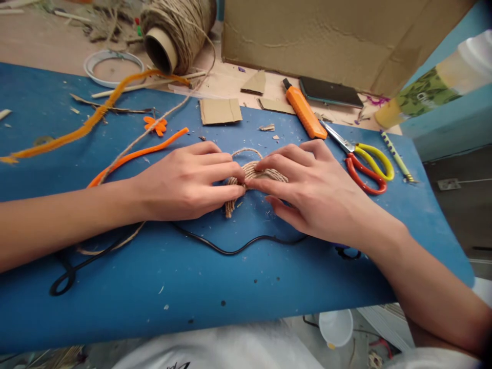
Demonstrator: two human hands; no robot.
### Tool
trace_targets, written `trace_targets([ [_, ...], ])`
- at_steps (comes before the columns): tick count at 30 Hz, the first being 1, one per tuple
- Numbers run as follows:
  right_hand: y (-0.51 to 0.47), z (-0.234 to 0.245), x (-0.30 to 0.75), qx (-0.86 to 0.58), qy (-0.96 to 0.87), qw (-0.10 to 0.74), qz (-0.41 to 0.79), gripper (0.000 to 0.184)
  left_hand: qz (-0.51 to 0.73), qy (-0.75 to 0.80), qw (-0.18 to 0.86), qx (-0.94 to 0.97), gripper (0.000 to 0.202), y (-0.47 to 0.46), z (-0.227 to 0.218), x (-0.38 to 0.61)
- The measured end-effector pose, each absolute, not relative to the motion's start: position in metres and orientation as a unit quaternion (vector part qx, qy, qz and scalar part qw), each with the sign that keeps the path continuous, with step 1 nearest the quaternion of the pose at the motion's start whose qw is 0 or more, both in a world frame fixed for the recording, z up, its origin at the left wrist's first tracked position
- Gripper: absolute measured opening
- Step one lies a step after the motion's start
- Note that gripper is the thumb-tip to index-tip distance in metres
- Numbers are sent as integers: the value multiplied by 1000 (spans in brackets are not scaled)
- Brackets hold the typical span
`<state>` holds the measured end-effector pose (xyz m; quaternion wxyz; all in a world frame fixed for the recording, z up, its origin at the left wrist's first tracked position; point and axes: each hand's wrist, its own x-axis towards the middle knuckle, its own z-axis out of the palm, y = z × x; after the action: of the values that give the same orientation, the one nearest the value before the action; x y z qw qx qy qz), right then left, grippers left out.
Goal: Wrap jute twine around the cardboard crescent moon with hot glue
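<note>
A curved piece of jute twine strands (251, 169) lies on the blue table between my hands, its cut ends hanging out at the left. My left hand (196, 179) pinches the left part, thumb and fingertips pressed together. From the other side, the fingers of my right hand (311, 189) close on the upper right part, index tip meeting the left fingertips. My right thumb sits a little apart from the strands. Both hands partly cover the piece. A long loose strand of twine (165, 117) runs from the big twine spool (188, 36) down beneath my left forearm.
Scissors (355, 154), an orange utility knife (305, 110), a phone (330, 92) and a striped stick (395, 154) lie right. Orange pipe cleaner (77, 134), tape ring (90, 64) and cardboard scraps (221, 111) lie behind. A black cord (230, 252) crosses in front; a cup (430, 84) stands back right.
</note>
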<state>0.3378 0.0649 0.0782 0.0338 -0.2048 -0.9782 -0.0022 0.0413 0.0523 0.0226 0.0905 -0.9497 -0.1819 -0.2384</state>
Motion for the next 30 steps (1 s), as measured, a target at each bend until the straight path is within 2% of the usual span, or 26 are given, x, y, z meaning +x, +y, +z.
trace_targets([
  [6,71,78,344,-222,-970,102,5,44,-253,-176,68,-949,23,53,24,44],
  [11,70,108,359,-313,-937,151,-33,18,-245,-195,22,-949,20,53,20,44],
  [13,61,122,370,-371,-918,134,-43,26,-237,-213,25,-948,21,54,19,42],
  [15,47,127,382,-432,-897,60,-72,36,-228,-218,43,-948,23,54,19,41],
  [18,26,116,397,-481,-866,-45,-127,43,-220,-211,75,-950,24,53,20,42],
  [20,15,102,404,-509,-848,-73,-129,46,-220,-209,84,-949,25,52,21,44],
  [24,6,79,407,-546,-831,-41,-96,52,-212,-216,79,-950,25,51,19,46],
  [30,-8,86,405,-600,-792,59,-94,28,-187,-257,80,-945,31,42,24,49],
])
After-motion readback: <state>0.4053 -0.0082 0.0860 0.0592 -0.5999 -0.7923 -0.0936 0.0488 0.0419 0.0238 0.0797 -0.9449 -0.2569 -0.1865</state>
